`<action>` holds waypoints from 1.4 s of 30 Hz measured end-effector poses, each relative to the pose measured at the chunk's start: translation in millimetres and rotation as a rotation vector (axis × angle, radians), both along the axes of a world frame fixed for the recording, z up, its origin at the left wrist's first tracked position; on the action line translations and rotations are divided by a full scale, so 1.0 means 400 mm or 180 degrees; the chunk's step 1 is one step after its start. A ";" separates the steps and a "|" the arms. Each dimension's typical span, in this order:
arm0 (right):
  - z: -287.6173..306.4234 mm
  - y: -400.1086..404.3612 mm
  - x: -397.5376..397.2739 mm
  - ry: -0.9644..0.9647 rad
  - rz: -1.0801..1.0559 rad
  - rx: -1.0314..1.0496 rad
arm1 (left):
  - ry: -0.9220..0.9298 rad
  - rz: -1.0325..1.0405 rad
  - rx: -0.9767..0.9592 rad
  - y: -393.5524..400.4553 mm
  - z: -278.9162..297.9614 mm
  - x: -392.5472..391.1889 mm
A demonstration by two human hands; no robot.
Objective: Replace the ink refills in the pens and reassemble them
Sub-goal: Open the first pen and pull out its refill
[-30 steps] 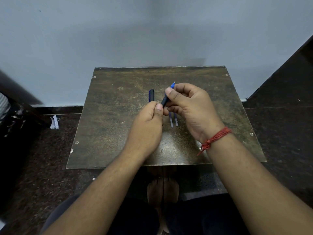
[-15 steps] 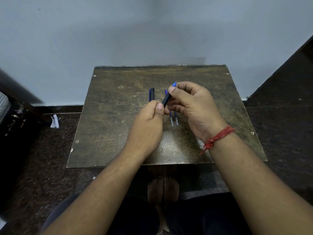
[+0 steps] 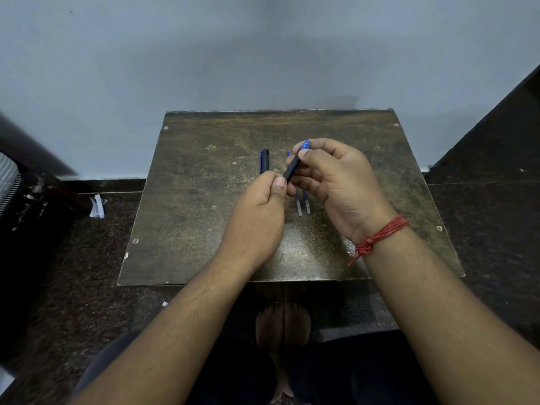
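Note:
I hold a dark pen with a blue tip slanted above the small wooden table. My left hand pinches its lower end. My right hand grips its upper part near the blue tip, thumb on the barrel. A second dark pen piece with a blue clip lies on the table just left of my hands. Two thin ink refills lie side by side on the table under my right hand, partly hidden by it.
The table stands against a pale wall. Dark floor surrounds it, with a scrap of white paper at the left. My bare feet show below the table's near edge.
Both hands have stayed on the pen; my right hand has shifted slightly up and right along it, showing more of the dark barrel between my hands.

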State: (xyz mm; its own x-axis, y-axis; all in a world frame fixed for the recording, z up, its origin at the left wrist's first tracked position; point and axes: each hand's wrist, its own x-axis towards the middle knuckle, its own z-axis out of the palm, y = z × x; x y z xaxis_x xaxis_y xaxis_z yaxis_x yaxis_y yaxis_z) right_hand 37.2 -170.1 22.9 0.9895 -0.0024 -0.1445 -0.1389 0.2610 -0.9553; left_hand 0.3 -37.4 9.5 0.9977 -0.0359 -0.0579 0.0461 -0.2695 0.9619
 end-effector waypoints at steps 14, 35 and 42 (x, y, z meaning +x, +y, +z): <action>0.002 -0.002 -0.002 0.0049 -0.0041 -0.0012 | -0.0023 0.0011 -0.0005 -0.001 0.002 -0.001; 0.013 -0.018 0.003 0.0067 -0.0317 0.0408 | -0.0180 -0.0202 -0.0019 -0.007 0.017 -0.007; 0.015 -0.047 0.023 -0.0161 -0.0901 0.0775 | -0.0209 -0.0227 0.0031 -0.008 0.012 -0.008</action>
